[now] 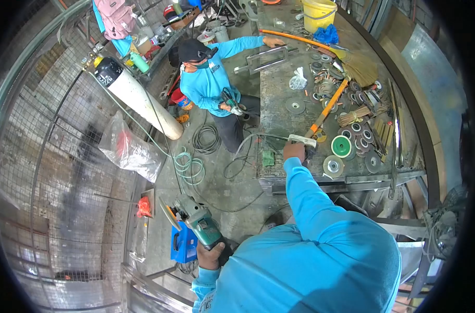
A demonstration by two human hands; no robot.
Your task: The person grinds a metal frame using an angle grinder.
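My left hand [210, 255] is wrapped around the rear body of a green angle grinder [203, 227]. The grinder is held off the table, over the floor, its disc [169, 215] facing up and left. At the near edge of the workbench, my right hand [294, 152] is closed against a whitish bar [302, 140] that looks like a power strip, with a cable at its left end. Its fingers are partly hidden, and what they grip cannot be made out. A dark object shows beside that hand.
Grinding discs [342, 146], a broom [328, 107] and a green block [268, 158] lie on the workbench [276, 83]. Across from me a co-worker [208, 83] holds another grinder [232, 103] beside a metal frame [267, 58]. Hoses [189, 167], a gas cylinder [138, 99] and a blue case [183, 243] occupy the floor.
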